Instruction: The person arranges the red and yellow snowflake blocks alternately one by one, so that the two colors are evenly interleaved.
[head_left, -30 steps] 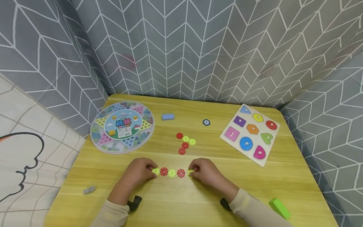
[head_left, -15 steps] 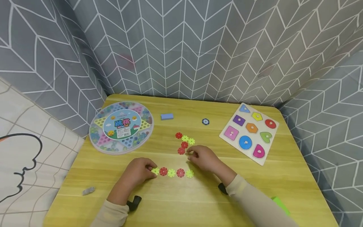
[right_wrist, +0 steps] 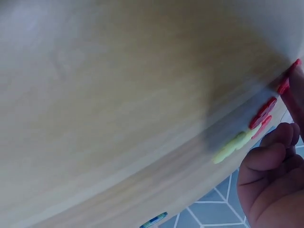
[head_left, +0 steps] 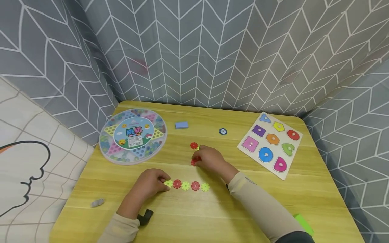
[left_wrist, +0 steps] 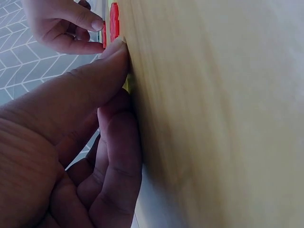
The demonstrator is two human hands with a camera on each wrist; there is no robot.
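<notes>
Nearest in, a green block (head_left: 304,224) sits over to the right, a small grey piece (head_left: 97,203) off to the left. Just beyond, the left hand (head_left: 152,182) is pinching the yellow-green end disc (head_left: 168,183); along from it run a red disc (head_left: 177,184), a middle yellow-green disc (head_left: 185,186), another red disc (head_left: 195,186) and a last yellow-green disc (head_left: 205,187). Five laid out, colours alternating, and that much looks done; linked or merely touching, I can't tell. Farther out, the right hand (head_left: 211,159) has thumb and finger together on a loose red disc (head_left: 193,162), low at the table (head_left: 188,219). Two more red discs (right_wrist: 262,114) and a yellow-green pair (right_wrist: 232,148) wait there, not yet added: about halfway, if all belong. Farthest: marble game (head_left: 106,148), blue block (head_left: 181,125), round chip (head_left: 223,131), shape puzzle (head_left: 259,139).
</notes>
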